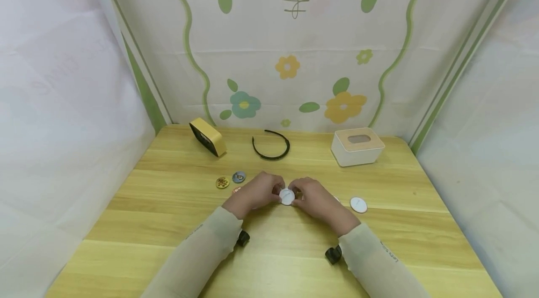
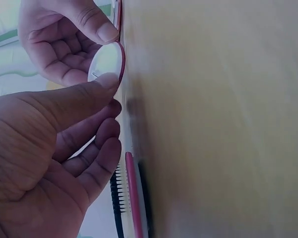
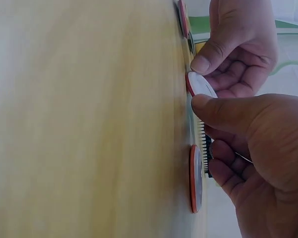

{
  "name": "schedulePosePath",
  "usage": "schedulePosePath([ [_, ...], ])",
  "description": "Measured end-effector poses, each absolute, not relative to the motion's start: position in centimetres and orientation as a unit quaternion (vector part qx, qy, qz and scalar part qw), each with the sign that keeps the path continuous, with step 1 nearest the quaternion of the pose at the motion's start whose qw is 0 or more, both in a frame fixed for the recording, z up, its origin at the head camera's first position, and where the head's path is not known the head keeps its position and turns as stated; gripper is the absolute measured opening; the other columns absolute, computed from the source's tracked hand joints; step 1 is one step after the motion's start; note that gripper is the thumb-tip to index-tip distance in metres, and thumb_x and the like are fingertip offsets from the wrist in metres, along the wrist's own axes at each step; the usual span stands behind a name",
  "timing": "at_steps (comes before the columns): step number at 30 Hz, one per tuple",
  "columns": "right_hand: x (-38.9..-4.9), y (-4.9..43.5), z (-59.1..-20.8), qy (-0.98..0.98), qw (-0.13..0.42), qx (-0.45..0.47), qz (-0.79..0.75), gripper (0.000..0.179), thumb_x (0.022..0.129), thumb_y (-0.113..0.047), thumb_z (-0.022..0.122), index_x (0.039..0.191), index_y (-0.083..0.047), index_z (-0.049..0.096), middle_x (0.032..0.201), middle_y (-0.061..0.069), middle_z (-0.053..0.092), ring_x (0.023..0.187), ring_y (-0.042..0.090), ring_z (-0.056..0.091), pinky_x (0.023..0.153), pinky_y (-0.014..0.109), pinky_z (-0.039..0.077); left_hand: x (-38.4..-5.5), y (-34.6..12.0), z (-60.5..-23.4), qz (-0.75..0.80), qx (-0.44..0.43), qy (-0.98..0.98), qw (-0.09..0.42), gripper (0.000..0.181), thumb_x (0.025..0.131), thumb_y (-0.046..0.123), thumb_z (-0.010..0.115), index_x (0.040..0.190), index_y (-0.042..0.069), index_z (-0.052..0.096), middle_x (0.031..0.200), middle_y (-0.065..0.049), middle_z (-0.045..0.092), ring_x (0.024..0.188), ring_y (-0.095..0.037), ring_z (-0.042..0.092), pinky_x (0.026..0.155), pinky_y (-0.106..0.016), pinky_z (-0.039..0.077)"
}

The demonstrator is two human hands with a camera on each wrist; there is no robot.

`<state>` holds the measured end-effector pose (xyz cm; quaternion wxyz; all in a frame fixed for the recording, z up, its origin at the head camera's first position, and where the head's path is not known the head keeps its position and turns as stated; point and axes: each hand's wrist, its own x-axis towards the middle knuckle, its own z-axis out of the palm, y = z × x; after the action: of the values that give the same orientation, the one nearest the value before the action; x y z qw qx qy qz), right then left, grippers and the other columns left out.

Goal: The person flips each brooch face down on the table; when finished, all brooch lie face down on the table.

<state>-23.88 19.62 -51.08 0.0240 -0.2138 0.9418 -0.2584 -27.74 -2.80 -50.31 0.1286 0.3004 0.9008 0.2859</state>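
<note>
My left hand [image 1: 262, 191] and right hand [image 1: 316, 199] meet over the middle of the table, one on each side of a round badge [image 1: 287, 197]. Its white back faces up, with a thin pin line across it. In the left wrist view the badge [image 2: 107, 60] shows a red rim, pinched at one edge by the left hand [image 2: 49, 144] and at the other by the right hand [image 2: 64, 37]. Both thumbs lie on the white side; the other fingers curl beneath. In the right wrist view the badge [image 3: 200, 85] is tilted, close over the tabletop.
Left of the hands lie a yellow badge [image 1: 222, 182], a blue badge [image 1: 238, 177] and a partly hidden red badge [image 1: 236, 190]. A white-backed badge [image 1: 359, 205] lies to the right. Behind are a yellow box-like object [image 1: 209, 136], a black headband [image 1: 273, 157] and a tissue box [image 1: 358, 147].
</note>
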Motion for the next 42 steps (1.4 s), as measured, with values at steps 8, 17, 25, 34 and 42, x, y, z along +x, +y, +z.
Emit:
schedulePosePath([
  [8, -24.1, 19.8, -51.3, 0.936, 0.04, -0.244, -0.251, 0.029, 0.094, -0.016, 0.087, 0.122, -0.012, 0.08, 0.118, -0.001, 0.078, 0.117, 0.022, 0.068, 0.107, 0.047, 0.055, -27.7, -2.8, -50.4, 0.283, 0.308, 0.897, 0.141, 0.009, 0.096, 0.014, 0.085, 0.101, 0.021, 0.085, 0.095, 0.014, 0.078, 0.088, -0.004, 0.067, 0.086, -0.028, 0.057],
  [17, -23.9, 19.7, -51.2, 0.936, 0.048, -0.253, -0.239, 0.033, 0.095, -0.02, 0.087, 0.126, -0.011, 0.079, 0.119, 0.0, 0.076, 0.113, 0.019, 0.067, 0.102, 0.044, 0.057, -27.5, -2.7, -50.2, 0.26, 0.316, 0.902, 0.136, 0.006, 0.096, 0.014, 0.086, 0.098, 0.019, 0.086, 0.092, 0.013, 0.077, 0.082, -0.004, 0.063, 0.082, -0.026, 0.056],
  [25, -24.1, 19.6, -51.2, 0.938, 0.045, -0.263, -0.224, 0.034, 0.096, -0.025, 0.087, 0.124, -0.007, 0.08, 0.119, 0.004, 0.075, 0.111, 0.02, 0.066, 0.097, 0.042, 0.058, -27.8, -2.6, -50.5, 0.241, 0.324, 0.906, 0.125, 0.005, 0.097, 0.017, 0.085, 0.095, 0.021, 0.084, 0.086, 0.016, 0.072, 0.079, -0.006, 0.06, 0.078, -0.027, 0.054],
  [34, -24.2, 19.4, -50.9, 0.944, 0.046, -0.247, -0.215, 0.038, 0.095, -0.026, 0.088, 0.126, -0.006, 0.079, 0.12, 0.005, 0.076, 0.117, 0.024, 0.067, 0.105, 0.045, 0.056, -27.3, -5.1, -49.2, 0.294, 0.284, 0.902, 0.135, 0.02, 0.108, 0.023, 0.072, 0.12, 0.01, 0.08, 0.108, -0.003, 0.078, 0.077, -0.014, 0.067, 0.074, -0.035, 0.059],
  [42, -24.1, 19.4, -50.7, 0.943, 0.048, -0.244, -0.222, 0.039, 0.095, -0.024, 0.088, 0.127, -0.004, 0.078, 0.123, 0.007, 0.076, 0.12, 0.027, 0.067, 0.109, 0.048, 0.055, -26.8, -9.1, -47.3, 0.299, 0.224, 0.918, 0.132, 0.039, 0.102, 0.02, 0.078, 0.139, 0.008, 0.073, 0.14, -0.006, 0.074, 0.134, -0.027, 0.067, 0.114, -0.049, 0.053],
])
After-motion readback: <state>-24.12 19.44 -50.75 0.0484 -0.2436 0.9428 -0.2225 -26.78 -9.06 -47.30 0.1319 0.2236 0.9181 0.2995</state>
